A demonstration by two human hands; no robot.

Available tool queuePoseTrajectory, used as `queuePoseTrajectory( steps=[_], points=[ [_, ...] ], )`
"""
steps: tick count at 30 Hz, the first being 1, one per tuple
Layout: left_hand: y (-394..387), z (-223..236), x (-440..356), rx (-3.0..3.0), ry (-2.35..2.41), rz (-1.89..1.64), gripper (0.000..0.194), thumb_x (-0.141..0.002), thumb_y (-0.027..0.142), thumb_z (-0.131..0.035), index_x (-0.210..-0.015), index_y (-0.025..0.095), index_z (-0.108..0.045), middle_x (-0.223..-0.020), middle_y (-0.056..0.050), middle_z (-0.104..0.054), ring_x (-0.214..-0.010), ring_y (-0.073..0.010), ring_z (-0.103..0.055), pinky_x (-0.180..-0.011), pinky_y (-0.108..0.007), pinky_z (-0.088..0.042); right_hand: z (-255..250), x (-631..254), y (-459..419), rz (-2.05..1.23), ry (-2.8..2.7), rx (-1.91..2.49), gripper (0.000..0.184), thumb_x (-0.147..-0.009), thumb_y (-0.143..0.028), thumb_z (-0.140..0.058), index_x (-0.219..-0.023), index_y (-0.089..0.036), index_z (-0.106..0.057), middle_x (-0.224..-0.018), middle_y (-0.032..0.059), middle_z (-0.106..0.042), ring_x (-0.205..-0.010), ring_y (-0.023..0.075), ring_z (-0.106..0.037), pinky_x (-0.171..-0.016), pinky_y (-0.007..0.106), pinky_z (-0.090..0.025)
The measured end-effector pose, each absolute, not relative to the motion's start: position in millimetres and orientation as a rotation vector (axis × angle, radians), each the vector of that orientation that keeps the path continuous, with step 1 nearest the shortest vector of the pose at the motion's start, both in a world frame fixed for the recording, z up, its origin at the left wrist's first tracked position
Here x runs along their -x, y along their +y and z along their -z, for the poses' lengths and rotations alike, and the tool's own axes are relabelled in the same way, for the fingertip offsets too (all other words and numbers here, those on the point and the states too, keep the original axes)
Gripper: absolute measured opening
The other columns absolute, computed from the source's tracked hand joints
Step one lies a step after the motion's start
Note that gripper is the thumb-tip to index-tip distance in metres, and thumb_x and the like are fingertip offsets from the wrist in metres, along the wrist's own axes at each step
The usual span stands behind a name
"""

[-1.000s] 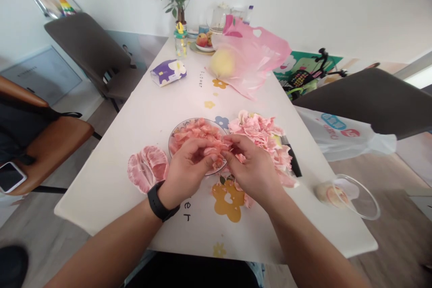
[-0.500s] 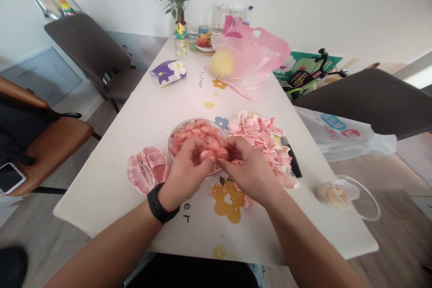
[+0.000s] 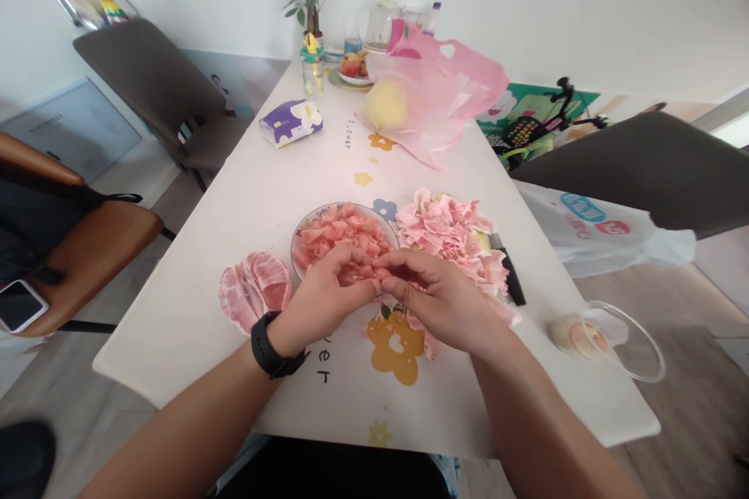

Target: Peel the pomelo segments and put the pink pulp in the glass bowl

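Note:
Over the near edge of a plate (image 3: 296, 271), my left hand (image 3: 328, 292) and my right hand (image 3: 441, 292) meet with fingertips pinched. Between them is a piece of pink pomelo flesh (image 3: 380, 273), partly hidden by the fingers; both hands grip it. Peeled pomelo pieces (image 3: 342, 228) are heaped on the plate. Left of it, beside my watch wrist, lies an unpeeled chunk of pomelo (image 3: 254, 290) with its pale membrane on. A pile of pink membrane scraps (image 3: 448, 234) spreads to the right of the plate, next to my right hand.
Beyond the pile, a black handle (image 3: 513, 279) sticks out. Farther back stand a pink plastic bag (image 3: 450, 86) with a yellow fruit, a tissue pack (image 3: 291, 123), a lidded bottle (image 3: 312, 72) and a plant (image 3: 313, 4). A clear container (image 3: 591, 335) is by the right edge.
My right hand has rotated slightly and its fingertips have come closer to the left hand's, covering more of the pomelo piece. The plate and pile look the same.

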State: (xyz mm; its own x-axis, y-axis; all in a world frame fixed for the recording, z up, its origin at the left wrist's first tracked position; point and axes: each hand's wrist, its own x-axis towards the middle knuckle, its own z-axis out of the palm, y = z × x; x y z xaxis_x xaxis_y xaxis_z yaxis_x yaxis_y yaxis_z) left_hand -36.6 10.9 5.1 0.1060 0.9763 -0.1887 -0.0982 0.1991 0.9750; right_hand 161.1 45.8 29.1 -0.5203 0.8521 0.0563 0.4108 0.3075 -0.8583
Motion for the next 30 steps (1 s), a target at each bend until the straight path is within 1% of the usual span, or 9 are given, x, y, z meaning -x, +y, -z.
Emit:
queuePoseTrajectory(
  steps=[2, 4, 6, 10, 13, 18, 24, 27, 30],
  points=[
    [11, -5, 37, -1.021, 1.125, -0.994, 0.025, -0.08, 0.03, -0.084, -0.096, 0.021, -0.067, -0.087, 0.0, -0.067, -0.076, -0.0149, -0.061, -0.069, -0.027, -0.048, -27, -162, 45, -1.098, -2.103, 1.11, 0.016, -0.103, -0.037, -0.064, -0.107, -0.026, -0.076, -0.103, 0.0039, -0.076, -0.093, 0.0212, -0.072, -0.079, 0.033, -0.059],
    [11, -5, 37, -1.024, 1.098, -0.952, 0.022, -0.083, 0.033, -0.08, -0.091, 0.021, -0.063, -0.077, 0.003, -0.06, -0.065, -0.011, -0.051, -0.059, -0.024, -0.039, -27, -164, 43, -1.091, -2.123, 1.102, 0.017, -0.105, -0.037, -0.061, -0.106, -0.026, -0.074, -0.1, 0.0034, -0.075, -0.091, 0.0202, -0.071, -0.079, 0.033, -0.058],
    [12, -5, 37, -1.012, 1.052, -0.951, 0.025, -0.088, 0.039, -0.075, -0.087, 0.02, -0.059, -0.07, 0.005, -0.052, -0.058, -0.0089, -0.043, -0.054, -0.024, -0.031, -26, -164, 42, -1.128, -2.117, 1.082, 0.017, -0.105, -0.038, -0.06, -0.108, -0.026, -0.073, -0.101, 0.0033, -0.075, -0.089, 0.02, -0.071, -0.078, 0.032, -0.058],
    [13, -6, 35, -0.995, 0.97, -1.029, 0.037, -0.093, 0.052, -0.07, -0.083, 0.02, -0.054, -0.061, 0.008, -0.044, -0.052, -0.0075, -0.035, -0.051, -0.023, -0.027, -24, -163, 45, -1.113, -2.105, 0.942, 0.025, -0.106, -0.035, -0.06, -0.128, -0.029, -0.069, -0.113, 0.0052, -0.076, -0.097, 0.0211, -0.072, -0.082, 0.033, -0.058],
    [14, -3, 33, -0.98, 0.95, -1.09, 0.039, -0.094, 0.055, -0.069, -0.084, 0.02, -0.053, -0.059, 0.009, -0.042, -0.051, -0.0072, -0.033, -0.05, -0.023, -0.027, -22, -159, 46, -0.994, -2.151, 0.863, 0.023, -0.107, -0.03, -0.058, -0.127, -0.028, -0.069, -0.11, 0.0046, -0.075, -0.1, 0.0209, -0.07, -0.087, 0.034, -0.056],
    [13, 4, 30, -0.968, 1.037, -1.139, 0.037, -0.095, 0.053, -0.068, -0.084, 0.02, -0.055, -0.059, 0.008, -0.041, -0.052, -0.0075, -0.033, -0.049, -0.023, -0.026, -18, -152, 43, -0.855, -2.153, 0.903, 0.013, -0.108, -0.028, -0.055, -0.114, -0.025, -0.067, -0.104, 0.0055, -0.073, -0.093, 0.0205, -0.069, -0.083, 0.034, -0.055],
    [12, 4, 35, -0.973, 1.151, -1.21, 0.034, -0.098, 0.045, -0.067, -0.078, 0.02, -0.053, -0.062, 0.007, -0.041, -0.051, -0.0064, -0.031, -0.048, -0.022, -0.025, -10, -162, 53, -0.64, -2.189, 1.086, 0.012, -0.105, -0.029, -0.055, -0.108, -0.022, -0.064, -0.105, 0.0108, -0.07, -0.098, 0.0267, -0.067, -0.087, 0.043, -0.055],
    [15, 3, 38, -0.88, 1.118, -1.282, 0.033, -0.095, 0.043, -0.069, -0.077, 0.02, -0.054, -0.06, 0.008, -0.039, -0.049, -0.0066, -0.034, -0.048, -0.022, -0.027, -7, -168, 56, -0.828, -2.078, 1.144, 0.014, -0.105, -0.035, -0.059, -0.108, -0.023, -0.065, -0.102, 0.0083, -0.071, -0.096, 0.0253, -0.068, -0.086, 0.042, -0.056],
    [17, 3, 39, -0.746, 1.037, -1.324, 0.021, -0.09, 0.039, -0.073, -0.086, 0.021, -0.063, -0.068, 0.005, -0.05, -0.055, -0.0089, -0.048, -0.05, -0.023, -0.039, -3, -167, 55, -1.175, -1.819, 1.074, 0.023, -0.103, -0.044, -0.063, -0.117, -0.026, -0.065, -0.104, 0.0056, -0.072, -0.089, 0.0213, -0.069, -0.075, 0.036, -0.057]
  ],
)
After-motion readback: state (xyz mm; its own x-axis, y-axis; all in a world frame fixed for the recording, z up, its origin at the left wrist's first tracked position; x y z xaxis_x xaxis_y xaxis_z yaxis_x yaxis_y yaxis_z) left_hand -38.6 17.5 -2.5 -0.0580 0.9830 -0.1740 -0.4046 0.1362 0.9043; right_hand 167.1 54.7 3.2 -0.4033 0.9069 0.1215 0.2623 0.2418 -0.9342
